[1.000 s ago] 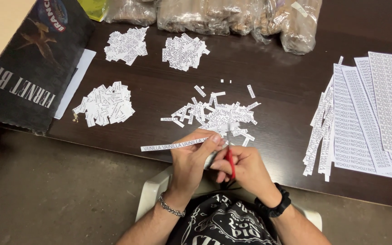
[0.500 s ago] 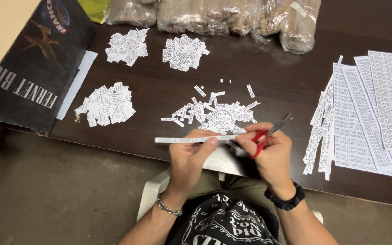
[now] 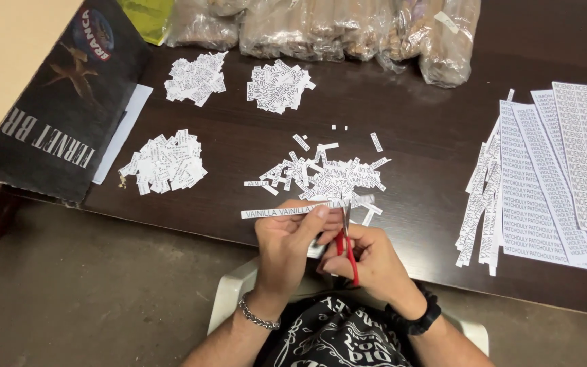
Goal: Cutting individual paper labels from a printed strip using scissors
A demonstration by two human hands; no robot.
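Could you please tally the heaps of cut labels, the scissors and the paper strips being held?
Heaps of cut paper labels: 4
Red-handled scissors: 1
Paper strip held by left hand: 1
Total: 6

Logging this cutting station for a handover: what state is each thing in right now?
Paper strip: uncut length held level in the left hand, over the table edge.
Red-handled scissors: in the right hand, blades at the strip.
Cut labels: loose heap by the strip.
Three other label piles: heaped apart.
Printed sheets: fanned flat, uncut.
Plastic bags: filled, lying at the table's far edge.
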